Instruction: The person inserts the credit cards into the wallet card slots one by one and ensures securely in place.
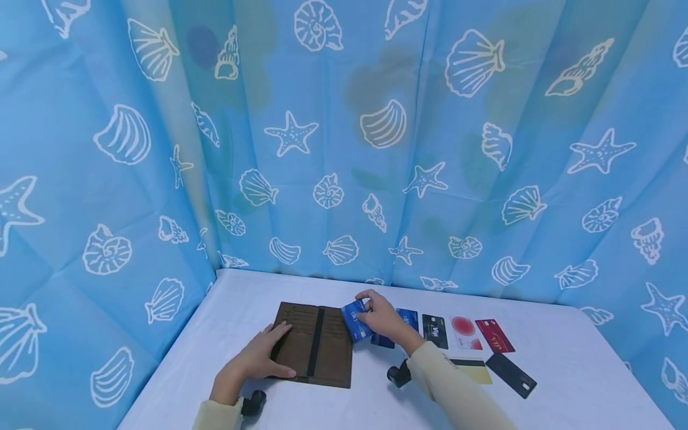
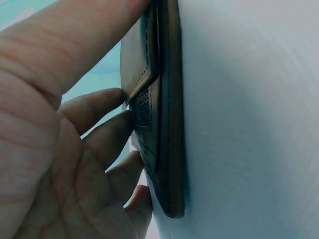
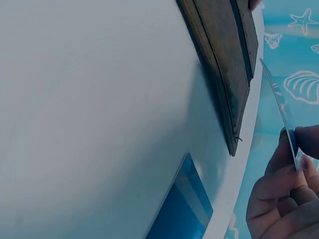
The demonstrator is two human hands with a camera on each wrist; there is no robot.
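Note:
A brown wallet [image 1: 335, 358] lies unfolded on the white table, with card slots and a dark strap down its middle. My left hand [image 1: 260, 353] rests on the wallet's left half, thumb and fingers spread over it. In the left wrist view, fingertips [image 2: 119, 94] touch the wallet [image 2: 167, 124] along its edge. My right hand [image 1: 383, 316] pinches a blue bank card [image 1: 355, 321] over the wallet's right edge. The right wrist view shows that card [image 3: 280, 107] nearly edge-on between thumb and fingers, raised above the table.
Right of the wallet lie two more blue cards [image 1: 408, 318], partly behind my right hand. Further right are a black VIP card [image 1: 435, 331], a white-and-red card [image 1: 464, 332], a red VIP card [image 1: 494, 335], a yellow striped card [image 1: 477, 372] and a black card [image 1: 510, 375]. A shell-patterned curtain [image 1: 344, 149] surrounds the table.

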